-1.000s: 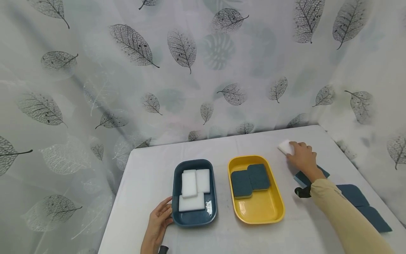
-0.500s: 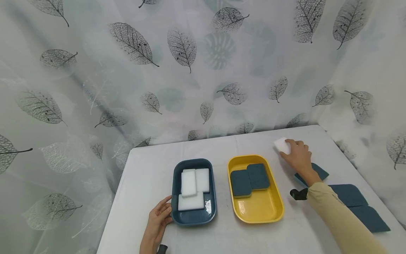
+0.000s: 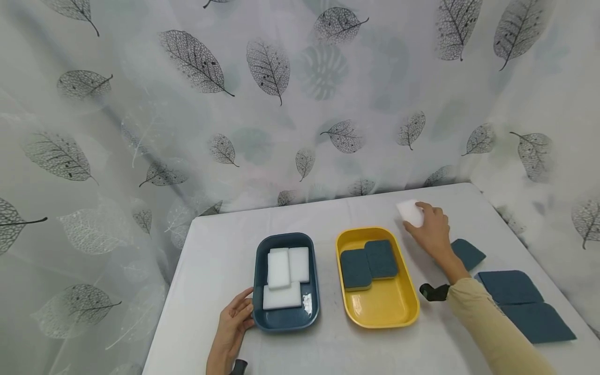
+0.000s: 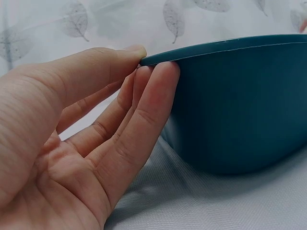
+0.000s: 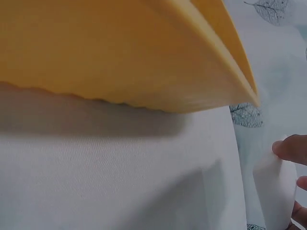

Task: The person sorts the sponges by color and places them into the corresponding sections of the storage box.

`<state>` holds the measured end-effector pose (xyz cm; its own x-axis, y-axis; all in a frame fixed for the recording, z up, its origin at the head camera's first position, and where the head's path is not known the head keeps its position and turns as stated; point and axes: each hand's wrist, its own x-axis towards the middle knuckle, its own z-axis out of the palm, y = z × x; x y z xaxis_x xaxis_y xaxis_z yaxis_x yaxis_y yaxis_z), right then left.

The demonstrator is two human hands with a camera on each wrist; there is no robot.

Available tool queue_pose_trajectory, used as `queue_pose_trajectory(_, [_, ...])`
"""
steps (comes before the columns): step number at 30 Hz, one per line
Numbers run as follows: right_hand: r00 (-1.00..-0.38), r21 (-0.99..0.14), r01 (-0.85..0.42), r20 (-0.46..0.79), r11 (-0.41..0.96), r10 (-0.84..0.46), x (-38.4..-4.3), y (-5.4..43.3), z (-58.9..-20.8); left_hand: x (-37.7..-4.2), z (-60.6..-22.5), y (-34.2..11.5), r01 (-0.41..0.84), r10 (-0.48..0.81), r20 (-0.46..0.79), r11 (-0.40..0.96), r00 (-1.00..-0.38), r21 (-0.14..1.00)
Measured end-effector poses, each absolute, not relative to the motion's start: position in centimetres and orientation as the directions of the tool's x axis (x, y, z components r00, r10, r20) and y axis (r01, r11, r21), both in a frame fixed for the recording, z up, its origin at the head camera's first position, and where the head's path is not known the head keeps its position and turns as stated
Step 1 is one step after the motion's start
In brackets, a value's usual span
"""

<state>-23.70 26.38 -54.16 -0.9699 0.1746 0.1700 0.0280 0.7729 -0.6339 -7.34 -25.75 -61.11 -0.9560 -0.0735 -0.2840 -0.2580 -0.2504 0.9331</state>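
My left hand (image 3: 233,323) pinches the rim of the dark blue tray (image 3: 287,323) at its left side; the left wrist view shows thumb and fingertips meeting on that rim (image 4: 230,45). Three white sponges (image 3: 279,268) lie inside the tray. Past the yellow tray's far right corner, my right hand (image 3: 431,229) holds another white sponge (image 3: 409,212) between thumb and fingers. In the right wrist view this sponge (image 5: 276,191) shows at the right edge, apart from the yellow tray (image 5: 120,52). Two dark green sponges with yellowish undersides (image 3: 356,268) sit in the yellow tray (image 3: 382,312).
Several dark green pads lie on the right of the table: one (image 3: 467,254) near my right wrist, two more (image 3: 511,286) side by side farther right, partly behind the sleeve (image 3: 492,323). A leaf-print curtain (image 3: 300,104) hangs behind the white table (image 3: 225,245).
My right hand has moved left with the white sponge, toward the yellow tray, uncovering more of the dark green pads. The left hand stays at the blue tray's rim.
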Motion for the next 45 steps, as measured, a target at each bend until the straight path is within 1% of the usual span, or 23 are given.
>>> queue_pose_trajectory(7, [-0.968,-0.670,0.010,0.181,0.743,0.176,-23.1,24.8,-53.4,-7.3,-61.2,-25.8,-0.264,-0.074,-0.291,-0.252,-0.954,0.931])
queue_pose_trajectory(16, [-0.971,-0.712,-0.012,0.177,0.702,0.163,-22.2,22.3,-51.6,-7.4,-61.1,-25.9,-0.269,-0.081,-0.294,-0.231,-0.952,0.935])
queue_pose_trajectory(25, [-0.984,-0.752,0.015,0.105,0.659,0.141,-21.0,19.7,-50.3,-7.4,-61.2,-26.0,-0.262,-0.072,-0.287,-0.241,-0.955,0.935])
queue_pose_trajectory(36, [-0.985,-0.809,-0.033,0.124,0.586,0.116,-19.8,16.3,-49.6,-7.3,-61.1,-25.8,-0.263,-0.084,-0.291,-0.245,-0.953,0.933])
queue_pose_trajectory(42, [-0.988,-0.835,-0.023,0.103,0.550,0.115,-19.3,14.0,-49.4,-7.4,-61.0,-25.8,-0.264,-0.078,-0.291,-0.247,-0.953,0.932])
queue_pose_trajectory(45, [-0.991,-0.846,0.007,0.065,0.533,0.117,-18.9,12.9,-49.1,-7.3,-61.0,-25.8,-0.267,-0.073,-0.293,-0.248,-0.953,0.931])
